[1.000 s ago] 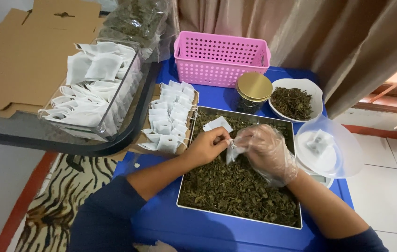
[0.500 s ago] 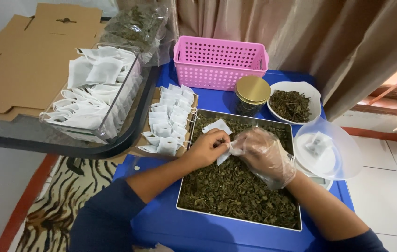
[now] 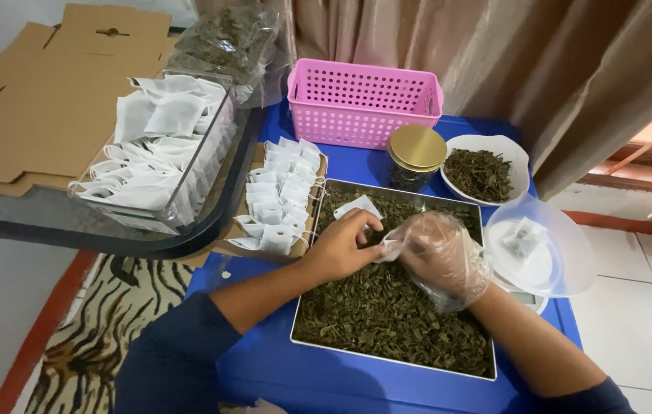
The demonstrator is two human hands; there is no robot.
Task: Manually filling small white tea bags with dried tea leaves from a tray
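Over the metal tray [image 3: 307, 307] of dried leaves [image 3: 387, 314], head view: my bare left hand [image 3: 339, 247] and plastic-gloved right hand [image 3: 441, 257] both pinch one small white filter bag [image 3: 389, 248] between them; pink basket [image 3: 364, 103] behind

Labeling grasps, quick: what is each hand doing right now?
Left hand: bare, fingers pinched on the small white filter bag.
Right hand: in clear plastic glove, fingers closed on the same bag.
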